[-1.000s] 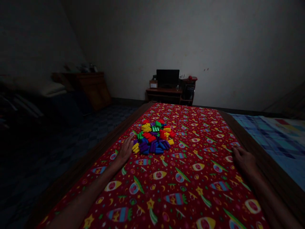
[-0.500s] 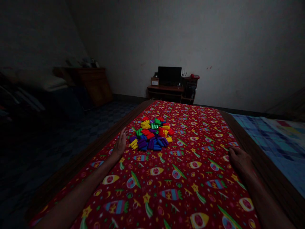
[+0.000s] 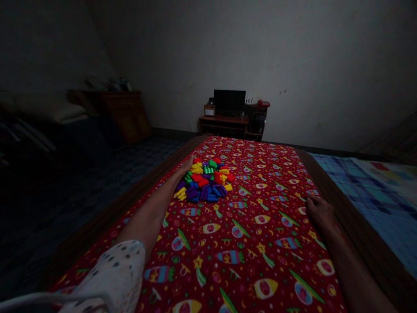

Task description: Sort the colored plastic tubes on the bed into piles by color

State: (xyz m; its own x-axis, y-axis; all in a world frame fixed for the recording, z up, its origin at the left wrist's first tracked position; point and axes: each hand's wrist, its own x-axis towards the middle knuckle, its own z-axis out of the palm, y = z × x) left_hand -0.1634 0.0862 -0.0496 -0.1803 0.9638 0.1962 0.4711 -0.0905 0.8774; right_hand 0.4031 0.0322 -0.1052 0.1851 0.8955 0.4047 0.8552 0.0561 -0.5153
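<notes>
Risk: left hand [image 3: 188,164], flat, fingers out, empty, touches the far-left of the block pile [image 3: 204,182], which sits near the desk [image 3: 140,198] edge, so a stray sweep could push blocks onto the floor [image 3: 81,204]; right hand [image 3: 317,211] rests palm-down, loose, well right of the pile.

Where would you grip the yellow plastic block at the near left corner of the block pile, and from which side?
Probably pinch the yellow plastic block across its long sides, from above on the near left: it lies flat at the pile's open edge, purple blocks crowding its right.
</notes>
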